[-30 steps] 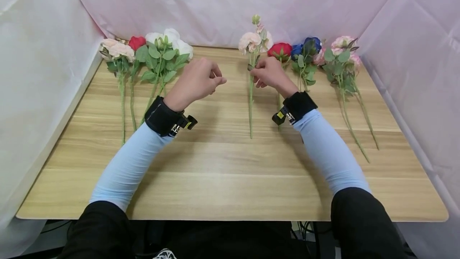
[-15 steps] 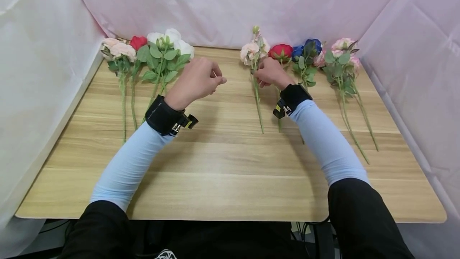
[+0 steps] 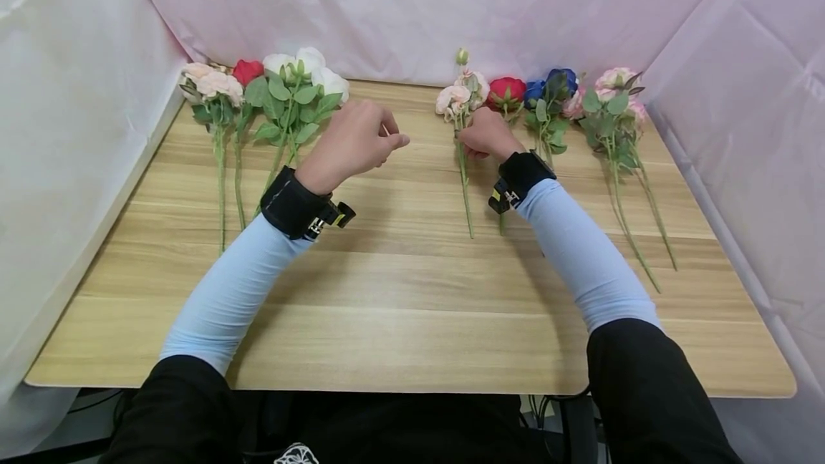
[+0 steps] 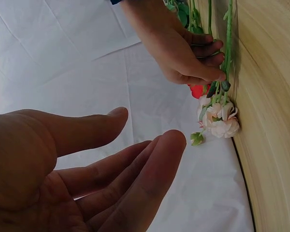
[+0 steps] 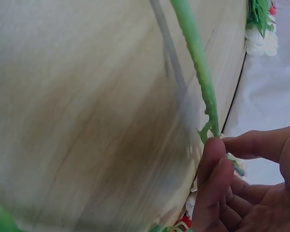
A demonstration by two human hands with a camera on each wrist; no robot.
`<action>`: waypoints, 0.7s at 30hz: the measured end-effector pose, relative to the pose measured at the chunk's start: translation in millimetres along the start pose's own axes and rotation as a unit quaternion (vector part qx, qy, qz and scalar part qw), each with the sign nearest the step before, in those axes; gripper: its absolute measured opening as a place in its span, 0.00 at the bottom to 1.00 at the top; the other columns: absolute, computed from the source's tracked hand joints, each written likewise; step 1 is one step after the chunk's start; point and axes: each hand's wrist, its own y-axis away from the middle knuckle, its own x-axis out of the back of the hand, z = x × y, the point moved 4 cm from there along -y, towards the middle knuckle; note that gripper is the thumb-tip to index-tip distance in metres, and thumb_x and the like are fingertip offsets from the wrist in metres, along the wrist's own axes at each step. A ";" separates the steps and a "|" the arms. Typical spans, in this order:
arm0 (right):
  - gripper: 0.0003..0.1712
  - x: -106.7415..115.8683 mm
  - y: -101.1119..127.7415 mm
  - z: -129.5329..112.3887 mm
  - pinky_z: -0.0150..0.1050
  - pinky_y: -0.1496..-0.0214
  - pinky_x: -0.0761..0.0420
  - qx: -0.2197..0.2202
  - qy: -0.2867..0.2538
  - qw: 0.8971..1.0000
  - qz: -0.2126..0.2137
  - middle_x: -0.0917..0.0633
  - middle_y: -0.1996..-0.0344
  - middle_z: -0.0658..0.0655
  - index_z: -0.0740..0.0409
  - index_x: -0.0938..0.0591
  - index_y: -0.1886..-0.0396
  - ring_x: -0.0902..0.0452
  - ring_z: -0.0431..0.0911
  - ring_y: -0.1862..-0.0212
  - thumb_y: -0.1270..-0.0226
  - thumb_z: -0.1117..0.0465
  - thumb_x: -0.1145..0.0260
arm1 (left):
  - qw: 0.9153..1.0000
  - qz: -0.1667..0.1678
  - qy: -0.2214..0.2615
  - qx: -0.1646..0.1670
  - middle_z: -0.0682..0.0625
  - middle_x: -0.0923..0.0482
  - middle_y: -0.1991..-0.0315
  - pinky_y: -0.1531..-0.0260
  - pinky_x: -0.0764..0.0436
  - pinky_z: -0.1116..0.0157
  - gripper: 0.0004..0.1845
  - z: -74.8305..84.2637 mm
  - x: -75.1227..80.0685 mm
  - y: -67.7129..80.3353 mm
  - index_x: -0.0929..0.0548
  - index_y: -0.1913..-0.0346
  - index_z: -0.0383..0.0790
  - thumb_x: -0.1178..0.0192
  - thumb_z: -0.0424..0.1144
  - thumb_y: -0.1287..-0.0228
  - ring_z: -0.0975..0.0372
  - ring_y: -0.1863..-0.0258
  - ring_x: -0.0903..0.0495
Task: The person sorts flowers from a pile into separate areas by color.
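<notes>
My right hand (image 3: 491,134) pinches the green stem (image 5: 203,72) of a pale pink artificial flower (image 3: 454,100) between thumb and fingertips, just under its blooms. The flower lies low over the table at the back, its bloom end towards the rear cloth and its stem towards me. A small green bud (image 3: 462,56) tops it. My left hand (image 3: 354,138) hovers over the table, holding nothing. In the left wrist view its thumb and fingers (image 4: 169,145) are apart and relaxed. A red flower (image 3: 506,93) lies right beside the held one, its stem partly hidden behind my right hand.
Blue flowers (image 3: 559,84) and pink flowers (image 3: 615,81) lie further right on the wooden table (image 3: 412,321). At the left lie pale pink flowers (image 3: 219,86), a red flower (image 3: 248,71) and white flowers (image 3: 330,83). White cloth (image 3: 387,13) walls the back and sides.
My right hand has moved slightly right and lowered the pale pink flower towards the table beside the red one; its stem end swung right. The left hand has stayed nearly still.
</notes>
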 end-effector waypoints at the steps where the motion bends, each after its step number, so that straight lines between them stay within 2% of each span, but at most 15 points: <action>1: 0.22 0.6 0.9 -0.5 0.41 0.72 0.15 -0.001 0.003 1.000 0.002 0.16 0.87 0.53 0.53 0.25 0.90 0.14 0.50 0.77 0.34 0.60 0.42 | 1.000 0.000 -0.001 0.000 0.44 0.10 0.71 0.55 0.20 0.58 0.14 -0.1 -0.1 -0.1 0.10 0.55 0.37 0.37 0.46 0.26 0.58 0.75 0.13; 3: 0.24 1.6 3.4 -1.7 0.42 0.71 0.15 -0.001 0.003 1.000 0.004 0.18 0.89 0.52 0.52 0.27 0.91 0.14 0.51 0.77 0.32 0.58 0.40 | 1.000 -0.001 -0.001 0.000 0.45 0.11 0.72 0.56 0.21 0.59 0.14 -0.2 0.0 -0.1 0.10 0.55 0.37 0.37 0.46 0.26 0.58 0.75 0.13; 7: 0.27 3.7 9.1 -4.0 0.44 0.68 0.14 0.002 -0.011 1.000 0.010 0.30 0.94 0.47 0.52 0.32 0.88 0.14 0.54 0.76 0.30 0.52 0.34 | 1.000 0.000 -0.003 -0.001 0.45 0.11 0.73 0.57 0.21 0.59 0.14 -0.6 0.2 -1.2 0.10 0.55 0.37 0.37 0.46 0.26 0.58 0.75 0.13; 9: 0.27 4.4 11.3 -5.5 0.43 0.68 0.15 0.011 -0.017 1.000 0.015 0.35 0.94 0.45 0.52 0.33 0.86 0.13 0.56 0.74 0.30 0.51 0.33 | 1.000 0.000 -0.005 -0.002 0.44 0.11 0.72 0.58 0.21 0.59 0.15 -0.4 -0.1 -2.1 0.10 0.55 0.37 0.37 0.46 0.26 0.57 0.74 0.13; 11: 0.26 5.2 13.3 -8.5 0.41 0.69 0.16 0.024 -0.017 0.999 0.026 0.37 0.93 0.44 0.53 0.34 0.85 0.12 0.58 0.72 0.31 0.52 0.34 | 1.000 -0.001 -0.007 -0.002 0.44 0.11 0.71 0.58 0.21 0.59 0.15 0.0 -0.2 -2.7 0.10 0.55 0.37 0.37 0.46 0.27 0.57 0.73 0.13; 14: 0.19 5.5 18.2 -15.0 0.38 0.67 0.17 0.039 -0.022 0.998 0.039 0.29 0.88 0.46 0.54 0.28 0.78 0.11 0.57 0.69 0.30 0.53 0.34 | 1.000 -0.003 -0.007 -0.003 0.44 0.11 0.68 0.59 0.21 0.59 0.15 0.0 -0.7 -3.0 0.10 0.56 0.36 0.37 0.47 0.27 0.56 0.72 0.13; 17: 0.11 2.6 25.2 -23.5 0.40 0.61 0.14 0.052 -0.041 0.997 0.031 0.21 0.78 0.53 0.55 0.23 0.66 0.10 0.56 0.65 0.28 0.53 0.35 | 1.000 -0.004 -0.006 -0.001 0.43 0.10 0.68 0.58 0.21 0.59 0.15 -1.4 -0.9 -3.2 0.09 0.56 0.36 0.36 0.46 0.27 0.56 0.71 0.12; 21: 0.13 -2.8 35.1 -36.4 0.48 0.54 0.13 0.078 -0.065 0.995 0.011 0.15 0.63 0.61 0.57 0.22 0.53 0.11 0.58 0.60 0.26 0.53 0.36 | 1.000 -0.007 -0.012 0.006 0.44 0.11 0.66 0.57 0.21 0.58 0.15 -3.9 -1.5 -3.7 0.09 0.56 0.37 0.36 0.47 0.27 0.55 0.69 0.13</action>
